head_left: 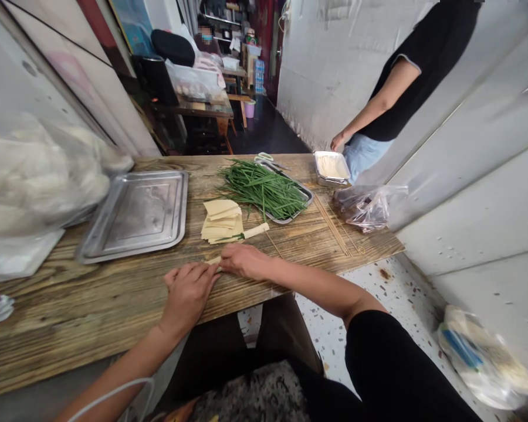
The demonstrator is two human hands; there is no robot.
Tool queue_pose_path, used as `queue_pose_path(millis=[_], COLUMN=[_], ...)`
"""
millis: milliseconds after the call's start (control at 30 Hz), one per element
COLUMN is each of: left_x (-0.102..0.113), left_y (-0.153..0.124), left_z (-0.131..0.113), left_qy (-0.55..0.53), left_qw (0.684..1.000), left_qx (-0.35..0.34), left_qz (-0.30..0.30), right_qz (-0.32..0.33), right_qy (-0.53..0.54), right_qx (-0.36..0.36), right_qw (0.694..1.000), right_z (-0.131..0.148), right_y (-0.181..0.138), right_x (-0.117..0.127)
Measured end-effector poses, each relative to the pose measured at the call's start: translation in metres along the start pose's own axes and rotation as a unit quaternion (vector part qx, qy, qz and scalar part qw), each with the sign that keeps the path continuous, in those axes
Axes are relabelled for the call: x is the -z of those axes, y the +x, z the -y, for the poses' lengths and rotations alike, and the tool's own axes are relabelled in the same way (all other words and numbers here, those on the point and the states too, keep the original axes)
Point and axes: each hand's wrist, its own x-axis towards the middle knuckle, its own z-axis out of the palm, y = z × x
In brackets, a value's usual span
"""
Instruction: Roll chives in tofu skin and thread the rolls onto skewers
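**Two hands close over a pale roll at the near edge of a wooden table**

Nearest me, my left hand [187, 290] lies palm down, fingers together and bent over one end of a pale roll [214, 261]; whether it pinches or only presses, I cannot tell. My right hand [243, 261] is curled narrow around the other end. The roll sits on the wooden table [114, 310], mostly hidden beneath my fingers. To keep it tight, I judge, both hands should press evenly and stay level, so neither end loosens or skews.

Just beyond lies a stack of pale sheets [220, 220], with another roll [257, 230] at its right corner and a scrap of green beside it. Left of the stack is a metal tray [152, 217].

Farther back, long green stalks [264, 190] heap over a second tray, and bamboo skewers [332, 225] lie to their right, near enough, I think, for an easy reach.
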Motion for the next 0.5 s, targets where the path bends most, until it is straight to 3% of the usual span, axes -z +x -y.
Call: queue_pose_path(millis=[200, 367, 500], left_x=[-0.004, -0.005, -0.006], left_y=[-0.003, 0.005, 0.010], left_z=[0.007, 0.012, 0.014], left_qy=[-0.026, -0.063, -0.050], left_qw=[0.999, 0.998, 0.999], left_qx=[-0.012, -0.009, 0.000], left_qz=[0.016, 0.021, 0.018], right_qz=[0.014, -0.051, -0.042], right_qy=[0.028, -0.023, -0.051], right_qx=[-0.023, -0.069, -0.045], right_qw=[0.999, 0.996, 0.997], right_z=[0.000, 0.014, 0.015], right_y=[0.001, -0.009, -0.013], right_x=[0.003, -0.001, -0.005])
